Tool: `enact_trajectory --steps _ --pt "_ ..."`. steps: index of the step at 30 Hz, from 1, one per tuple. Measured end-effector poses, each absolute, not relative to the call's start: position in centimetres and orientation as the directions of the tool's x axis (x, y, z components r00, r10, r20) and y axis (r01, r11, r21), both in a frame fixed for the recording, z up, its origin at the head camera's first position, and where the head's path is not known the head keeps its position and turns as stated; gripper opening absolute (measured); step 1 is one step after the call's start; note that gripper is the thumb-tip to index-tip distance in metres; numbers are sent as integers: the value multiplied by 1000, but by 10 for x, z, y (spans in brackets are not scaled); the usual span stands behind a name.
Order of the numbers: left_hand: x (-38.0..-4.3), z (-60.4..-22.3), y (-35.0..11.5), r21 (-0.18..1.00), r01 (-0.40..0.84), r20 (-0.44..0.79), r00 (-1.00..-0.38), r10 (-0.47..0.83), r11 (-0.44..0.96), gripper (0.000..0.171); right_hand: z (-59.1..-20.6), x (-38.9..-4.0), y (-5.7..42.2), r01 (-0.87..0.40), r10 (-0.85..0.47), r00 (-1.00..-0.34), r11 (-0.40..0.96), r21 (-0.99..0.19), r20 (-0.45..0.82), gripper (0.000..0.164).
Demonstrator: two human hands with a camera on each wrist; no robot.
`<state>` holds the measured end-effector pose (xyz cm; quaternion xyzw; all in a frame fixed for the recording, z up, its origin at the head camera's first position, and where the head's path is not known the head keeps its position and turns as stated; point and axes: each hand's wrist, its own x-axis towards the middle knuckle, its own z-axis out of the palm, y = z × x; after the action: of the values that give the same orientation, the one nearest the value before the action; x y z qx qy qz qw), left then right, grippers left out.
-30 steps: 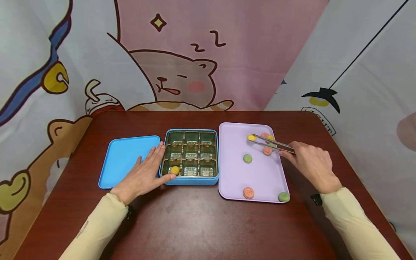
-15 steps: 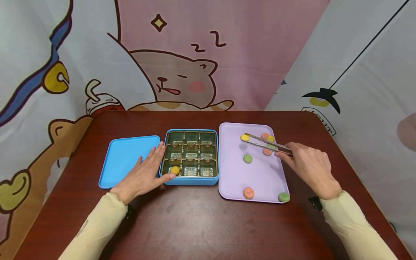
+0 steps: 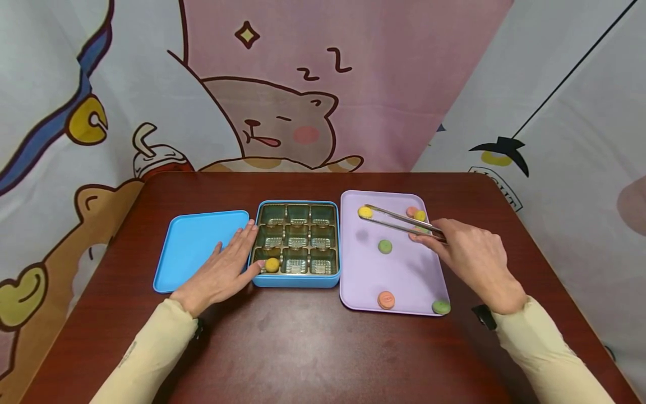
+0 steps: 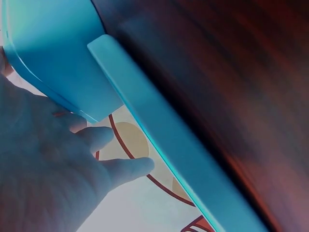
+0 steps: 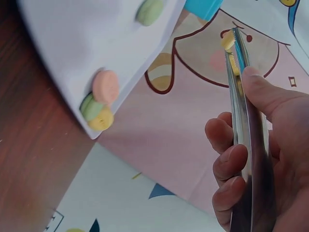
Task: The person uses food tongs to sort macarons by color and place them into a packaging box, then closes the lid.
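My right hand (image 3: 471, 252) grips metal tongs (image 3: 404, 217), whose tips pinch a yellow macaron (image 3: 365, 212) above the back left of the lilac tray (image 3: 360, 275). In the right wrist view, thumb and fingers curl round the tongs (image 5: 256, 159), with the yellow macaron (image 5: 228, 41) at their far end. My left hand (image 3: 222, 275) lies with straight fingers along the left side of a blue box (image 3: 298, 281), thumb at its front left corner. Inside is a gold divided insert; another yellow macaron (image 3: 272, 265) sits in the front left compartment.
A flat blue lid (image 3: 194, 247) lies left of the box. On the tray are a green macaron (image 3: 385, 247), an orange one (image 3: 386, 299) near the front, another green one at the front right corner, and a cluster at the back right, partly behind the tongs.
My right hand has moved left, carrying the tongs and yellow macaron up and away from the cluster toward the box. My left thumb has drawn back slightly from the yellow macaron in the box.
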<state>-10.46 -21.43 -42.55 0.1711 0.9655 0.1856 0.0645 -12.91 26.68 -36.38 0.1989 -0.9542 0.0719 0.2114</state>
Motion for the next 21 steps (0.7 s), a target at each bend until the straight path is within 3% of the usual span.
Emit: enact_trajectory --steps 21 --pt "-105 -425 -212 353 298 -76 -936 345 887 84 -342 -138 219 -513 -431 -774 856 -60 464 32"
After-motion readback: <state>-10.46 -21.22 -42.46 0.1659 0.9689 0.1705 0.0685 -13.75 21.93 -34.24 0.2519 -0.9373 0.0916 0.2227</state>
